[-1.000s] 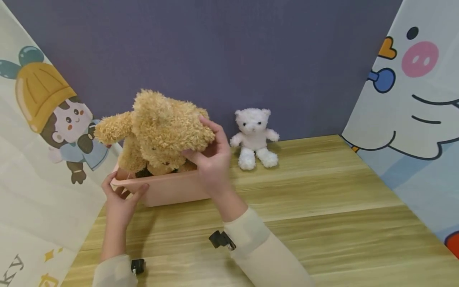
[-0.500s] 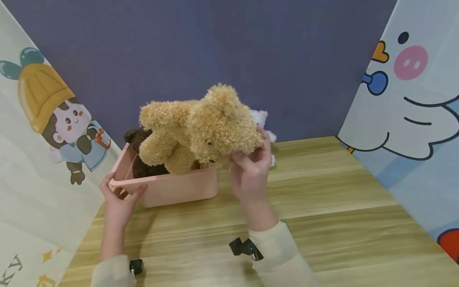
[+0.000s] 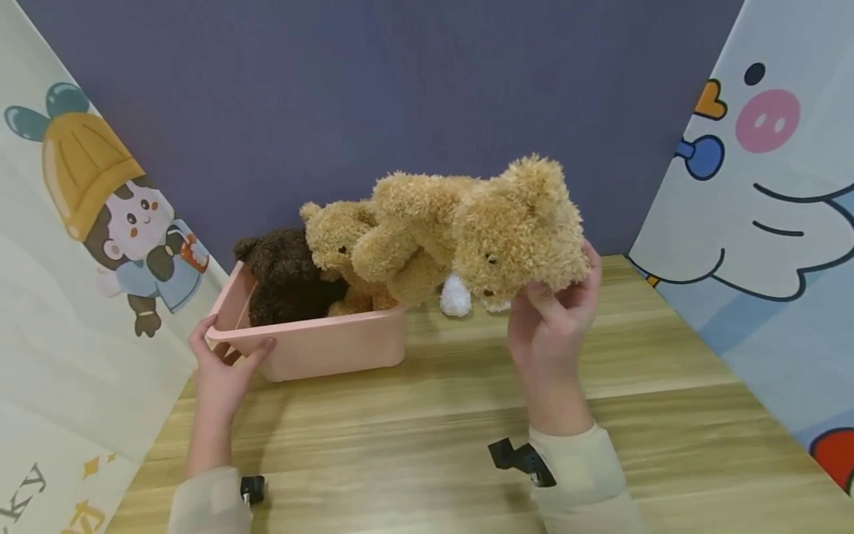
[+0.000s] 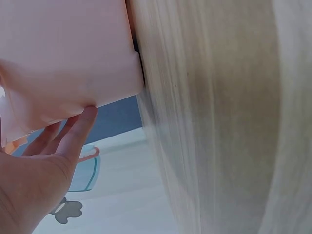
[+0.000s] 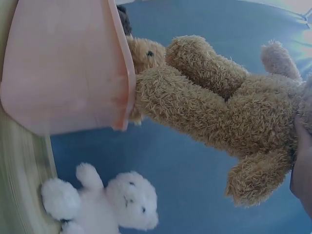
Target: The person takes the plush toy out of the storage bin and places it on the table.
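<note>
My right hand (image 3: 557, 319) grips a curly golden teddy bear (image 3: 514, 230) by the head, thumb near its face. The bear is stretched sideways above the table, its legs toward the pink bin (image 3: 333, 345). In the right wrist view, one leg of the golden bear (image 5: 263, 112) overlaps the bin's rim. My left hand (image 3: 223, 378) holds the bin's left front corner, thumb on the front wall and fingers around the side. Inside the bin sit a dark brown teddy bear (image 3: 283, 267) and a smaller tan teddy bear (image 3: 340, 237).
A white teddy bear (image 5: 122, 200) sits on the wooden table (image 3: 454, 445) right of the bin, mostly hidden behind the golden bear in the head view. A dark blue panel (image 3: 427, 89) stands behind. Cartoon-printed cloths border the left and right sides.
My right hand has carried the golden bear rightward out of the bin. The dark brown and tan bears have come into view; the white bear has become mostly covered. My left hand stays put.
</note>
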